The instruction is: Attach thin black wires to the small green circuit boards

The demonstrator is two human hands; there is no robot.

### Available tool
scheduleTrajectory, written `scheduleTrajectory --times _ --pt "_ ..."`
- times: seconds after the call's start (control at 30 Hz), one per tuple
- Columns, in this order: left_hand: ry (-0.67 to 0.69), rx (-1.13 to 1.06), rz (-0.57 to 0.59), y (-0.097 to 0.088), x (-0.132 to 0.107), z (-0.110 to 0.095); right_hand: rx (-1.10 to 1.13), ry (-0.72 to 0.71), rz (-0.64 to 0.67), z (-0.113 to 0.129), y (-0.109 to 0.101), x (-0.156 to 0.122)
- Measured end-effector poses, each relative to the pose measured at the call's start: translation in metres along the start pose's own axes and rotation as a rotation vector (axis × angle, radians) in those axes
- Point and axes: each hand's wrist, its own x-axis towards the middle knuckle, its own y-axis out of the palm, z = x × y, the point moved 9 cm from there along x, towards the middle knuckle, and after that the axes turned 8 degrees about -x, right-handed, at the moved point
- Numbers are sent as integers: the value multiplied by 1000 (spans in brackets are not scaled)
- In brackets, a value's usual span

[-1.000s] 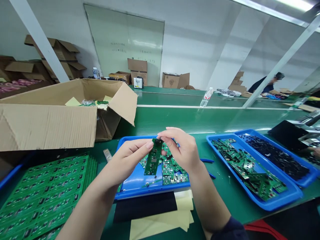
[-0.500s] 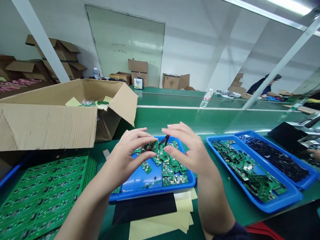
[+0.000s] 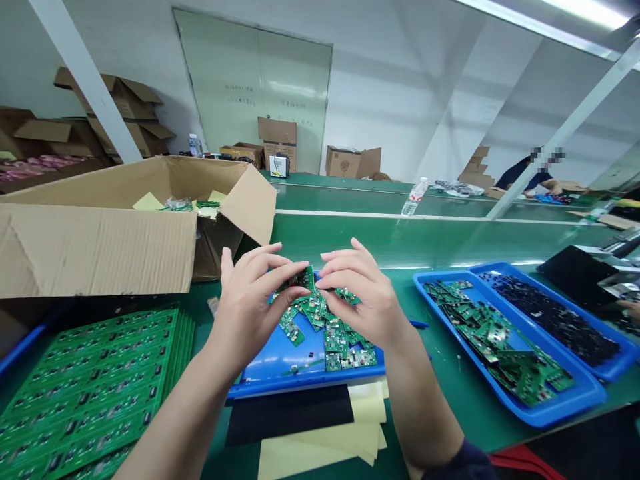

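In the head view, the person's left hand (image 3: 247,307) and right hand (image 3: 357,295) hang close together, palms inward, above a shallow bright-blue plastic tray (image 3: 305,385). The left fingers (image 3: 285,275) curve narrowly towards a small green circuit board (image 3: 303,281) at the top of a loose heap of small green circuit boards (image 3: 325,327), with the left thumb standing apart. The right fingers (image 3: 340,279) curl in from the other side, their tips just beside the left fingertips. Whether either hand grips that board cannot be told. The heap lies in the blue tray, overlapping and unevenly spread. Below the tray lie a black sheet (image 3: 287,413) and pale-yellow sheets (image 3: 320,453). To the left stand a stack of large green circuit-board panels (image 3: 90,387) and an open brown cardboard box (image 3: 95,250). To the right, a long blue tray of green boards (image 3: 500,340) sits against a blue tray of small black pieces (image 3: 550,313). Beyond runs a green conveyor bench (image 3: 400,233) carrying a clear plastic water bottle (image 3: 414,197), and a co-worker (image 3: 530,173) sits far off.
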Motion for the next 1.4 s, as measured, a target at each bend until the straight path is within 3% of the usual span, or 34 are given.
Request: scheduleTrajectory --times 0.07,0.13,0.27,0.4,0.6,0.8,1.0,1.1,1.2,1.3,1.4 --pt "1 -14 -28 -4 1 2 45 -17 149 -1 6 -3" --pt "25 -29 -61 -9 3 1 184 1 177 -6 2 -5" --pt "126 -40 -97 -15 2 -11 536 202 -103 -43 -18 -5" --pt "217 21 -124 -17 -2 -22 700 406 -157 -69 -6 -8" --pt "218 108 -129 -14 -2 -21 851 513 209 -35 40 -12" --pt "167 155 -226 -19 -3 -18 1192 606 101 -20 55 -11" --pt "277 53 -271 -20 -6 -23 1581 728 331 -15 86 -17" --pt "319 -17 -239 -19 -5 -23 1572 728 326 -19 92 -18" --pt "300 -75 -221 -20 -3 -20 1384 712 145 -30 81 -15" --pt "218 -152 -162 -16 0 -14 1190 685 22 -33 65 -12" --pt "130 -261 -105 -9 0 -9 1124 641 24 -29 57 -9"
